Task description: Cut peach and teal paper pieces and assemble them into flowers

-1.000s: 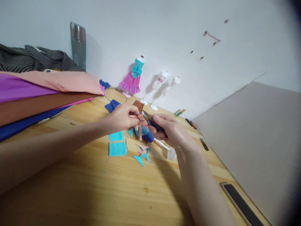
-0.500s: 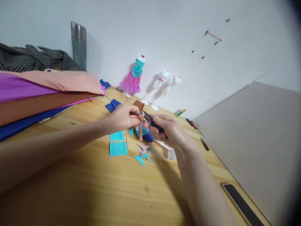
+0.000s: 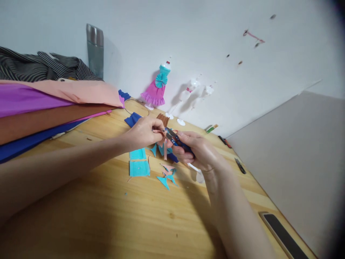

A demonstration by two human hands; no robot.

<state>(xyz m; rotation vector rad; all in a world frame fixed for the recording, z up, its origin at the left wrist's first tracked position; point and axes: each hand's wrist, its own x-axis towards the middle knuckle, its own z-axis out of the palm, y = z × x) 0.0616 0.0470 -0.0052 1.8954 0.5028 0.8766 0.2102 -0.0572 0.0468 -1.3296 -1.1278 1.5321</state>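
Left hand (image 3: 147, 131) fingers pinch a peach paper strip (image 3: 165, 151) over the bench (image 3: 121, 216), presumably steadying it for the blue-handled scissors (image 3: 175, 141), held opened beside it in the right hand (image 3: 199, 148); contact unclear. Count: one dressed mini mannequin (image 3: 155, 90), two white undressed mini mannequins (image 3: 185, 94), two turquoise rectangles (image 3: 139, 168).

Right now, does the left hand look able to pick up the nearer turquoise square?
Probably not without letting go first: the left hand pinches a peach strip. Otherwise the way seems free; the nearer turquoise square lies uncovered on the table.
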